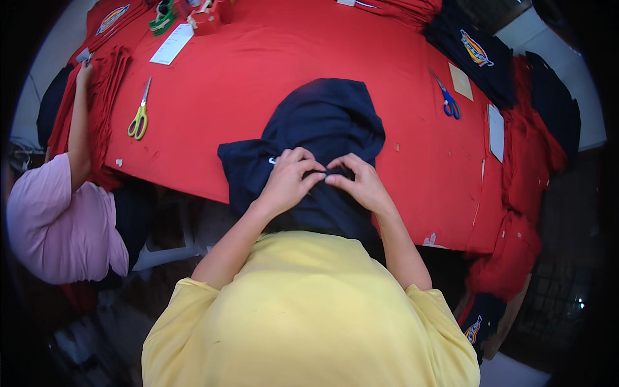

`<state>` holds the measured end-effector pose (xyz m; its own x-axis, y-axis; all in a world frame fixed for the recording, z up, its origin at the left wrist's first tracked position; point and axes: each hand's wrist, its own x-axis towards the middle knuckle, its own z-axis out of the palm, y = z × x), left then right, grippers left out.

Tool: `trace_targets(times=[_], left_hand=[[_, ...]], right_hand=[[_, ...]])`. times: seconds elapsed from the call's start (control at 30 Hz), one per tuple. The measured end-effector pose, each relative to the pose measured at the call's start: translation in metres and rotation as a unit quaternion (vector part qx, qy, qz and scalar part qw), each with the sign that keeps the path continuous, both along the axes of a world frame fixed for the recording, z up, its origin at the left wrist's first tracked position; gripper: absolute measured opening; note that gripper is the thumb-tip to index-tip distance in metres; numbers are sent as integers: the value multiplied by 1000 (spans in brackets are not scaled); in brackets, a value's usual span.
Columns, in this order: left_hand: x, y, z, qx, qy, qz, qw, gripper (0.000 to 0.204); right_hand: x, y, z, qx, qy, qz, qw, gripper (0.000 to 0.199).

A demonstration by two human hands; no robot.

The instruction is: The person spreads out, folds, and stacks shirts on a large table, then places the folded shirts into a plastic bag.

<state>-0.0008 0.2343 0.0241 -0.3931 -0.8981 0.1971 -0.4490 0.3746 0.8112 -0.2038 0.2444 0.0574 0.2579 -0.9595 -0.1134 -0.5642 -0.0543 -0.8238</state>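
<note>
A dark navy garment (325, 116) lies bunched at the near edge of the red-covered table (245, 71), part of it hanging over the edge toward me. My left hand (291, 177) pinches a fold of it between thumb and fingers. Close by, my right hand (358, 182) pinches the same fold, the two sets of fingertips almost meeting. A small white mark shows on the cloth beside my left fingers. Whether anything small is held along with the fabric is hidden by the fingers.
Yellow-handled scissors (138, 122) lie to the left, blue-handled scissors (449, 103) to the right. A white paper slip (172, 44) and tape dispensers (206, 18) are at the far left. Red garments (523, 161) are heaped on the right. A co-worker in pink (64, 219) handles red cloth at left.
</note>
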Motion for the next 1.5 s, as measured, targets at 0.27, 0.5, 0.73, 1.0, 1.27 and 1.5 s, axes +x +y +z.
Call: trace_targets(times=[0.27,0.5,0.73,1.0,1.27,1.5], left_hand=[[143,1,8,-20,-226,210,951,30],[263,14,94,182,229,12,956,14],[205,-210,183,-69,284,114,950,44],[116,-143,69,-40,-251,65,965,85],[136,-57,-15,-45,-114,215,969,57],[135,-103,-17,58,157,169,971,16]], right_hand=[[-100,26,31,-12,-162,-133,978,9],[-240,65,91,-57,-150,-246,956,15],[-216,-147,141,-239,-314,-275,877,22],[-162,-99,41,-92,17,-171,981,31],[-132,-25,-24,-107,147,-279,943,52],[-130,-78,-31,-96,-87,-308,942,17]])
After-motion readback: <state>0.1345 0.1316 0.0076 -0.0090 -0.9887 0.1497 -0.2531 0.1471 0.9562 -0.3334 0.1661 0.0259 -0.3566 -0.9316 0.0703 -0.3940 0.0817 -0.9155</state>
